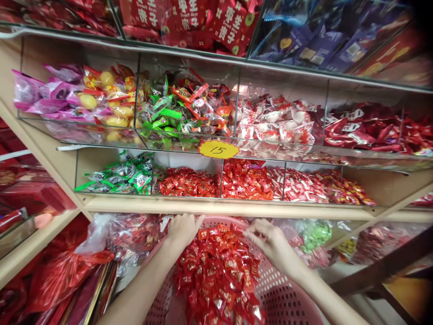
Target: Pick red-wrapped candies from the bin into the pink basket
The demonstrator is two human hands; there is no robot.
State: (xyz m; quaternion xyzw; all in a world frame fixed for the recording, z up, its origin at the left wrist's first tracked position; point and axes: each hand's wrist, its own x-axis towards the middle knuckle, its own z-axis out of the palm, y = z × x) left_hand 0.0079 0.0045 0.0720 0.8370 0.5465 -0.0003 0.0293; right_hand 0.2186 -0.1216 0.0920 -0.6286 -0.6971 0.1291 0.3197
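Observation:
A pink perforated plastic basket (291,293) is below the shelves, with a heap of red wrapped candies (219,266) in its middle. At the far left of its rim, my left hand (182,229) is closed over the edge. The thumb points right, and the other fingertips are hidden. Across the heap, my right hand (269,234) is at the far right of the rim, beside the candies. Its fingers are curled together. Whatever they may hold is too blurred to make out.
Just above the hands runs a wooden shelf edge (230,206). Clear-walled bins of wrapped sweets fill the shelves, with a yellow tag (218,149) reading 15. Red plastic bags (67,266) lie at lower left. A dark wooden bar (382,262) slants at lower right.

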